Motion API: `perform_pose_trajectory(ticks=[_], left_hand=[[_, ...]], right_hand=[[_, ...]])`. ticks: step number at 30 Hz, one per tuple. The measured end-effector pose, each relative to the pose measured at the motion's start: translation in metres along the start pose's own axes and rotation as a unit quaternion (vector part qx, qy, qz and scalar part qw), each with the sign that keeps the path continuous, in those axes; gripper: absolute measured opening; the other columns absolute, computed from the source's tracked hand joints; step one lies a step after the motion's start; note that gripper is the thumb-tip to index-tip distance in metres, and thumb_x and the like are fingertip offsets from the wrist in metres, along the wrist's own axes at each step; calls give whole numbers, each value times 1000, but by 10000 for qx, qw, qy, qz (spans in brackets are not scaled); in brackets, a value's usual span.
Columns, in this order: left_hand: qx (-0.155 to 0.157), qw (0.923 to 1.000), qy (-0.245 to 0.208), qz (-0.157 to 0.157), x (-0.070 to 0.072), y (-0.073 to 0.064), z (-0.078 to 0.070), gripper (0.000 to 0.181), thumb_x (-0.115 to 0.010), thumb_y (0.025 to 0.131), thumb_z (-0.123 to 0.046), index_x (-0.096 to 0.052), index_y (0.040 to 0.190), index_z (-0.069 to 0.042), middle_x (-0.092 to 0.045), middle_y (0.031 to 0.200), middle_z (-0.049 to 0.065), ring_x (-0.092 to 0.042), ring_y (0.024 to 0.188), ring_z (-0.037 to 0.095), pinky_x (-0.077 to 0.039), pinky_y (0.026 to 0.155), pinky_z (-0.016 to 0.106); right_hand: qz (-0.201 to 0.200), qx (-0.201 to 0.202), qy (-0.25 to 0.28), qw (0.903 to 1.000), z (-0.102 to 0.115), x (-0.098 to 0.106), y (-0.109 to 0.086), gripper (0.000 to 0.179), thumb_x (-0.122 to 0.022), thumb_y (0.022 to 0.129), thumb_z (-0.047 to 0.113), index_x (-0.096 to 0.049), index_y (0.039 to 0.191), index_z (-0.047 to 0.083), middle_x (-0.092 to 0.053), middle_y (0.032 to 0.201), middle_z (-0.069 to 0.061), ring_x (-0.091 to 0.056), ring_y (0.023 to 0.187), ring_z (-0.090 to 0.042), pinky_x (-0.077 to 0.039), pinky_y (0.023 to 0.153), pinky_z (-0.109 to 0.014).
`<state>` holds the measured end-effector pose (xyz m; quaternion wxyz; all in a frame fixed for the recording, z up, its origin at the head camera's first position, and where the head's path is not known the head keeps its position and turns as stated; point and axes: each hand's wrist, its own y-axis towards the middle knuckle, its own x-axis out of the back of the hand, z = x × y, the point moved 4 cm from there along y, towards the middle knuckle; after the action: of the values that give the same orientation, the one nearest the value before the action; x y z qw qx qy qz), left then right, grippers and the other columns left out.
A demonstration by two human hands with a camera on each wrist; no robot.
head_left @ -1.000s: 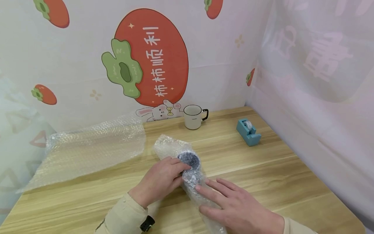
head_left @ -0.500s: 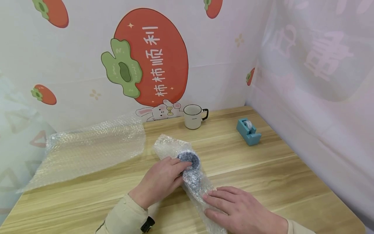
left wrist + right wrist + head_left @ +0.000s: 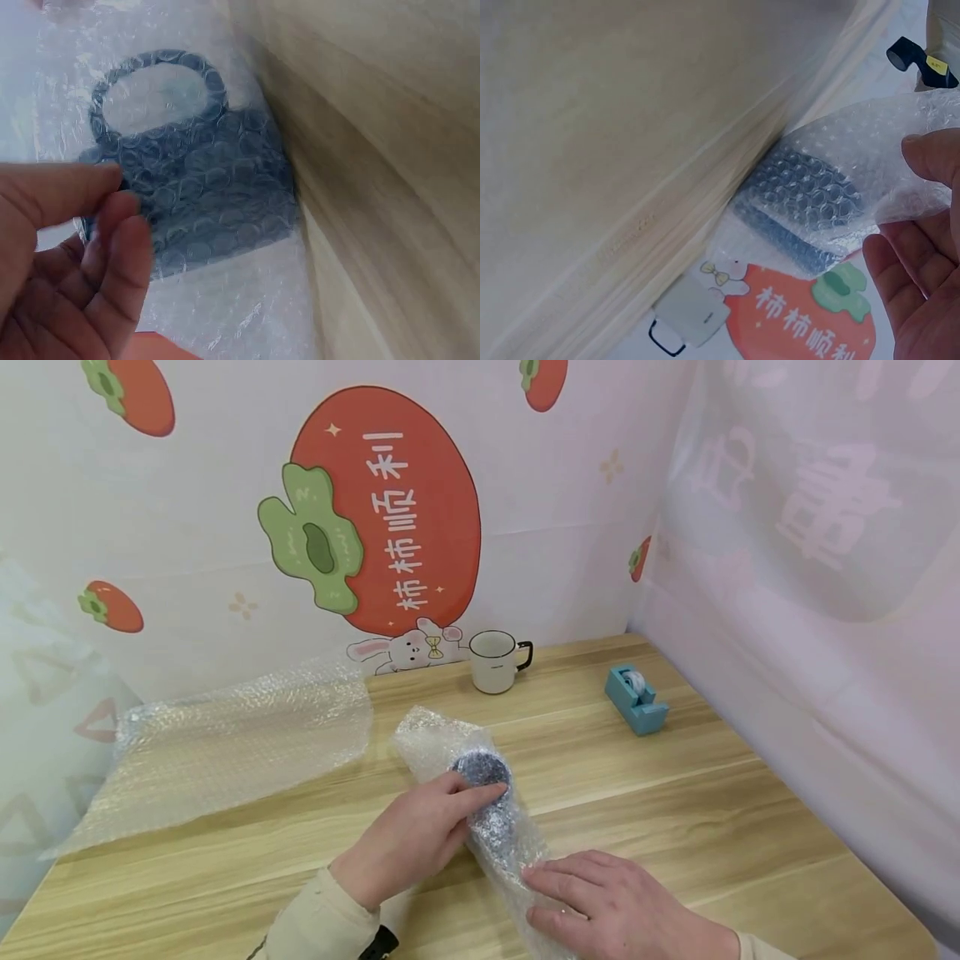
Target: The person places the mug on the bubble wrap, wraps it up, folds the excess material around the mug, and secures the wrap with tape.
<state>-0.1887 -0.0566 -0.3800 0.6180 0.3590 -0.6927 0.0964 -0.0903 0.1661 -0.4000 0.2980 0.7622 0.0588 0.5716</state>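
A dark blue mug (image 3: 486,766) lies inside a long strip of clear bubble wrap (image 3: 437,732) on the wooden table. Its looped handle (image 3: 211,82) shows through the plastic in the left wrist view. My left hand (image 3: 416,837) holds the wrapped mug from the left, one digit reaching across its round end, the fingertips drawn close together. On the near length of the strip rests my right hand (image 3: 611,903), its fingers fairly straight. From the right wrist, thumb and fingers touch the wrap (image 3: 900,142) with a wide gap between them.
Behind the strip stands a white mug (image 3: 492,670) with a black handle. A teal tape dispenser (image 3: 636,703) sits at the back right of the table (image 3: 712,827). Another bubble wrap sheet (image 3: 255,747) spreads along the left, against the printed cloth wall.
My right hand has slid toward me along the strip, away from the wrapped mug. On the left hand, a digit has stretched farther across the mug's round end.
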Motion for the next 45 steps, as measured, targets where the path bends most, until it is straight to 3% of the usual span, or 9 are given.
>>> perform_pose_trajectory(ticks=[5,8,10,15,19,26,33,39,45], left_hand=[[376,9971,-479,450,1,-3,-2,62,-71,94,-41,-57,150,-17,-62,122,1,-60,99,10,-54,83,28],[673,9963,-401,361,-2,-1,-3,59,-56,101,-58,-63,144,-18,-62,118,0,-59,95,9,-53,79,29],[776,9966,-216,156,-4,1,-5,55,-51,103,-58,-67,138,-19,-64,112,0,-60,91,10,-53,75,30],[906,9951,358,-196,-7,5,-11,41,-60,100,-50,-71,127,-20,-66,106,2,-63,86,12,-54,70,32],[1043,9921,653,-237,-9,7,-14,37,-66,96,-45,-69,124,-20,-64,101,1,-61,78,12,-53,66,31],[1109,9907,738,-274,-10,8,-17,35,-67,93,-42,-69,118,-18,-60,96,1,-57,74,12,-51,65,30],[972,9921,736,-285,-9,8,-15,29,-67,93,-39,-67,112,-18,-58,93,-1,-53,73,10,-47,61,28],[763,9941,674,-375,-7,7,-14,25,-68,93,-37,-69,111,-19,-58,94,-2,-54,74,10,-48,63,28],[567,9962,527,-395,-5,7,-13,20,-67,96,-33,-71,110,-19,-60,96,-2,-55,76,10,-50,66,28]], right_hand=[[70,-77,51,9999,1,-2,-2,41,-60,101,54,-71,124,22,-65,140,-3,-65,125,-14,-58,95,-33],[12,18,-24,10000,2,-2,-2,40,-59,102,52,-71,124,21,-66,140,-5,-65,125,-17,-58,94,-34],[-36,65,-87,9999,3,-3,-2,39,-58,103,51,-71,123,20,-66,139,-6,-66,124,-18,-58,94,-34],[-111,46,-129,9998,4,-3,-2,38,-57,104,51,-72,123,21,-68,137,-5,-67,122,-17,-58,92,-33],[-316,151,-195,9992,4,-3,-2,38,-56,104,49,-73,122,20,-71,131,-5,-70,117,-17,-60,89,-32],[-896,282,-395,9948,0,5,4,39,-56,104,47,-75,116,16,-77,119,-5,-74,106,-16,-61,80,-29],[-1413,-354,-57,9893,-18,15,13,32,-45,111,13,-77,112,15,-78,110,0,-75,94,-12,-62,75,-29],[-1475,-890,210,9848,-37,15,23,35,-42,104,10,-75,110,16,-76,101,6,-73,87,-8,-60,73,-24],[-1290,-1417,635,9794,-58,10,36,25,-50,109,23,-74,111,16,-73,94,9,-68,82,-3,-56,72,-19]])
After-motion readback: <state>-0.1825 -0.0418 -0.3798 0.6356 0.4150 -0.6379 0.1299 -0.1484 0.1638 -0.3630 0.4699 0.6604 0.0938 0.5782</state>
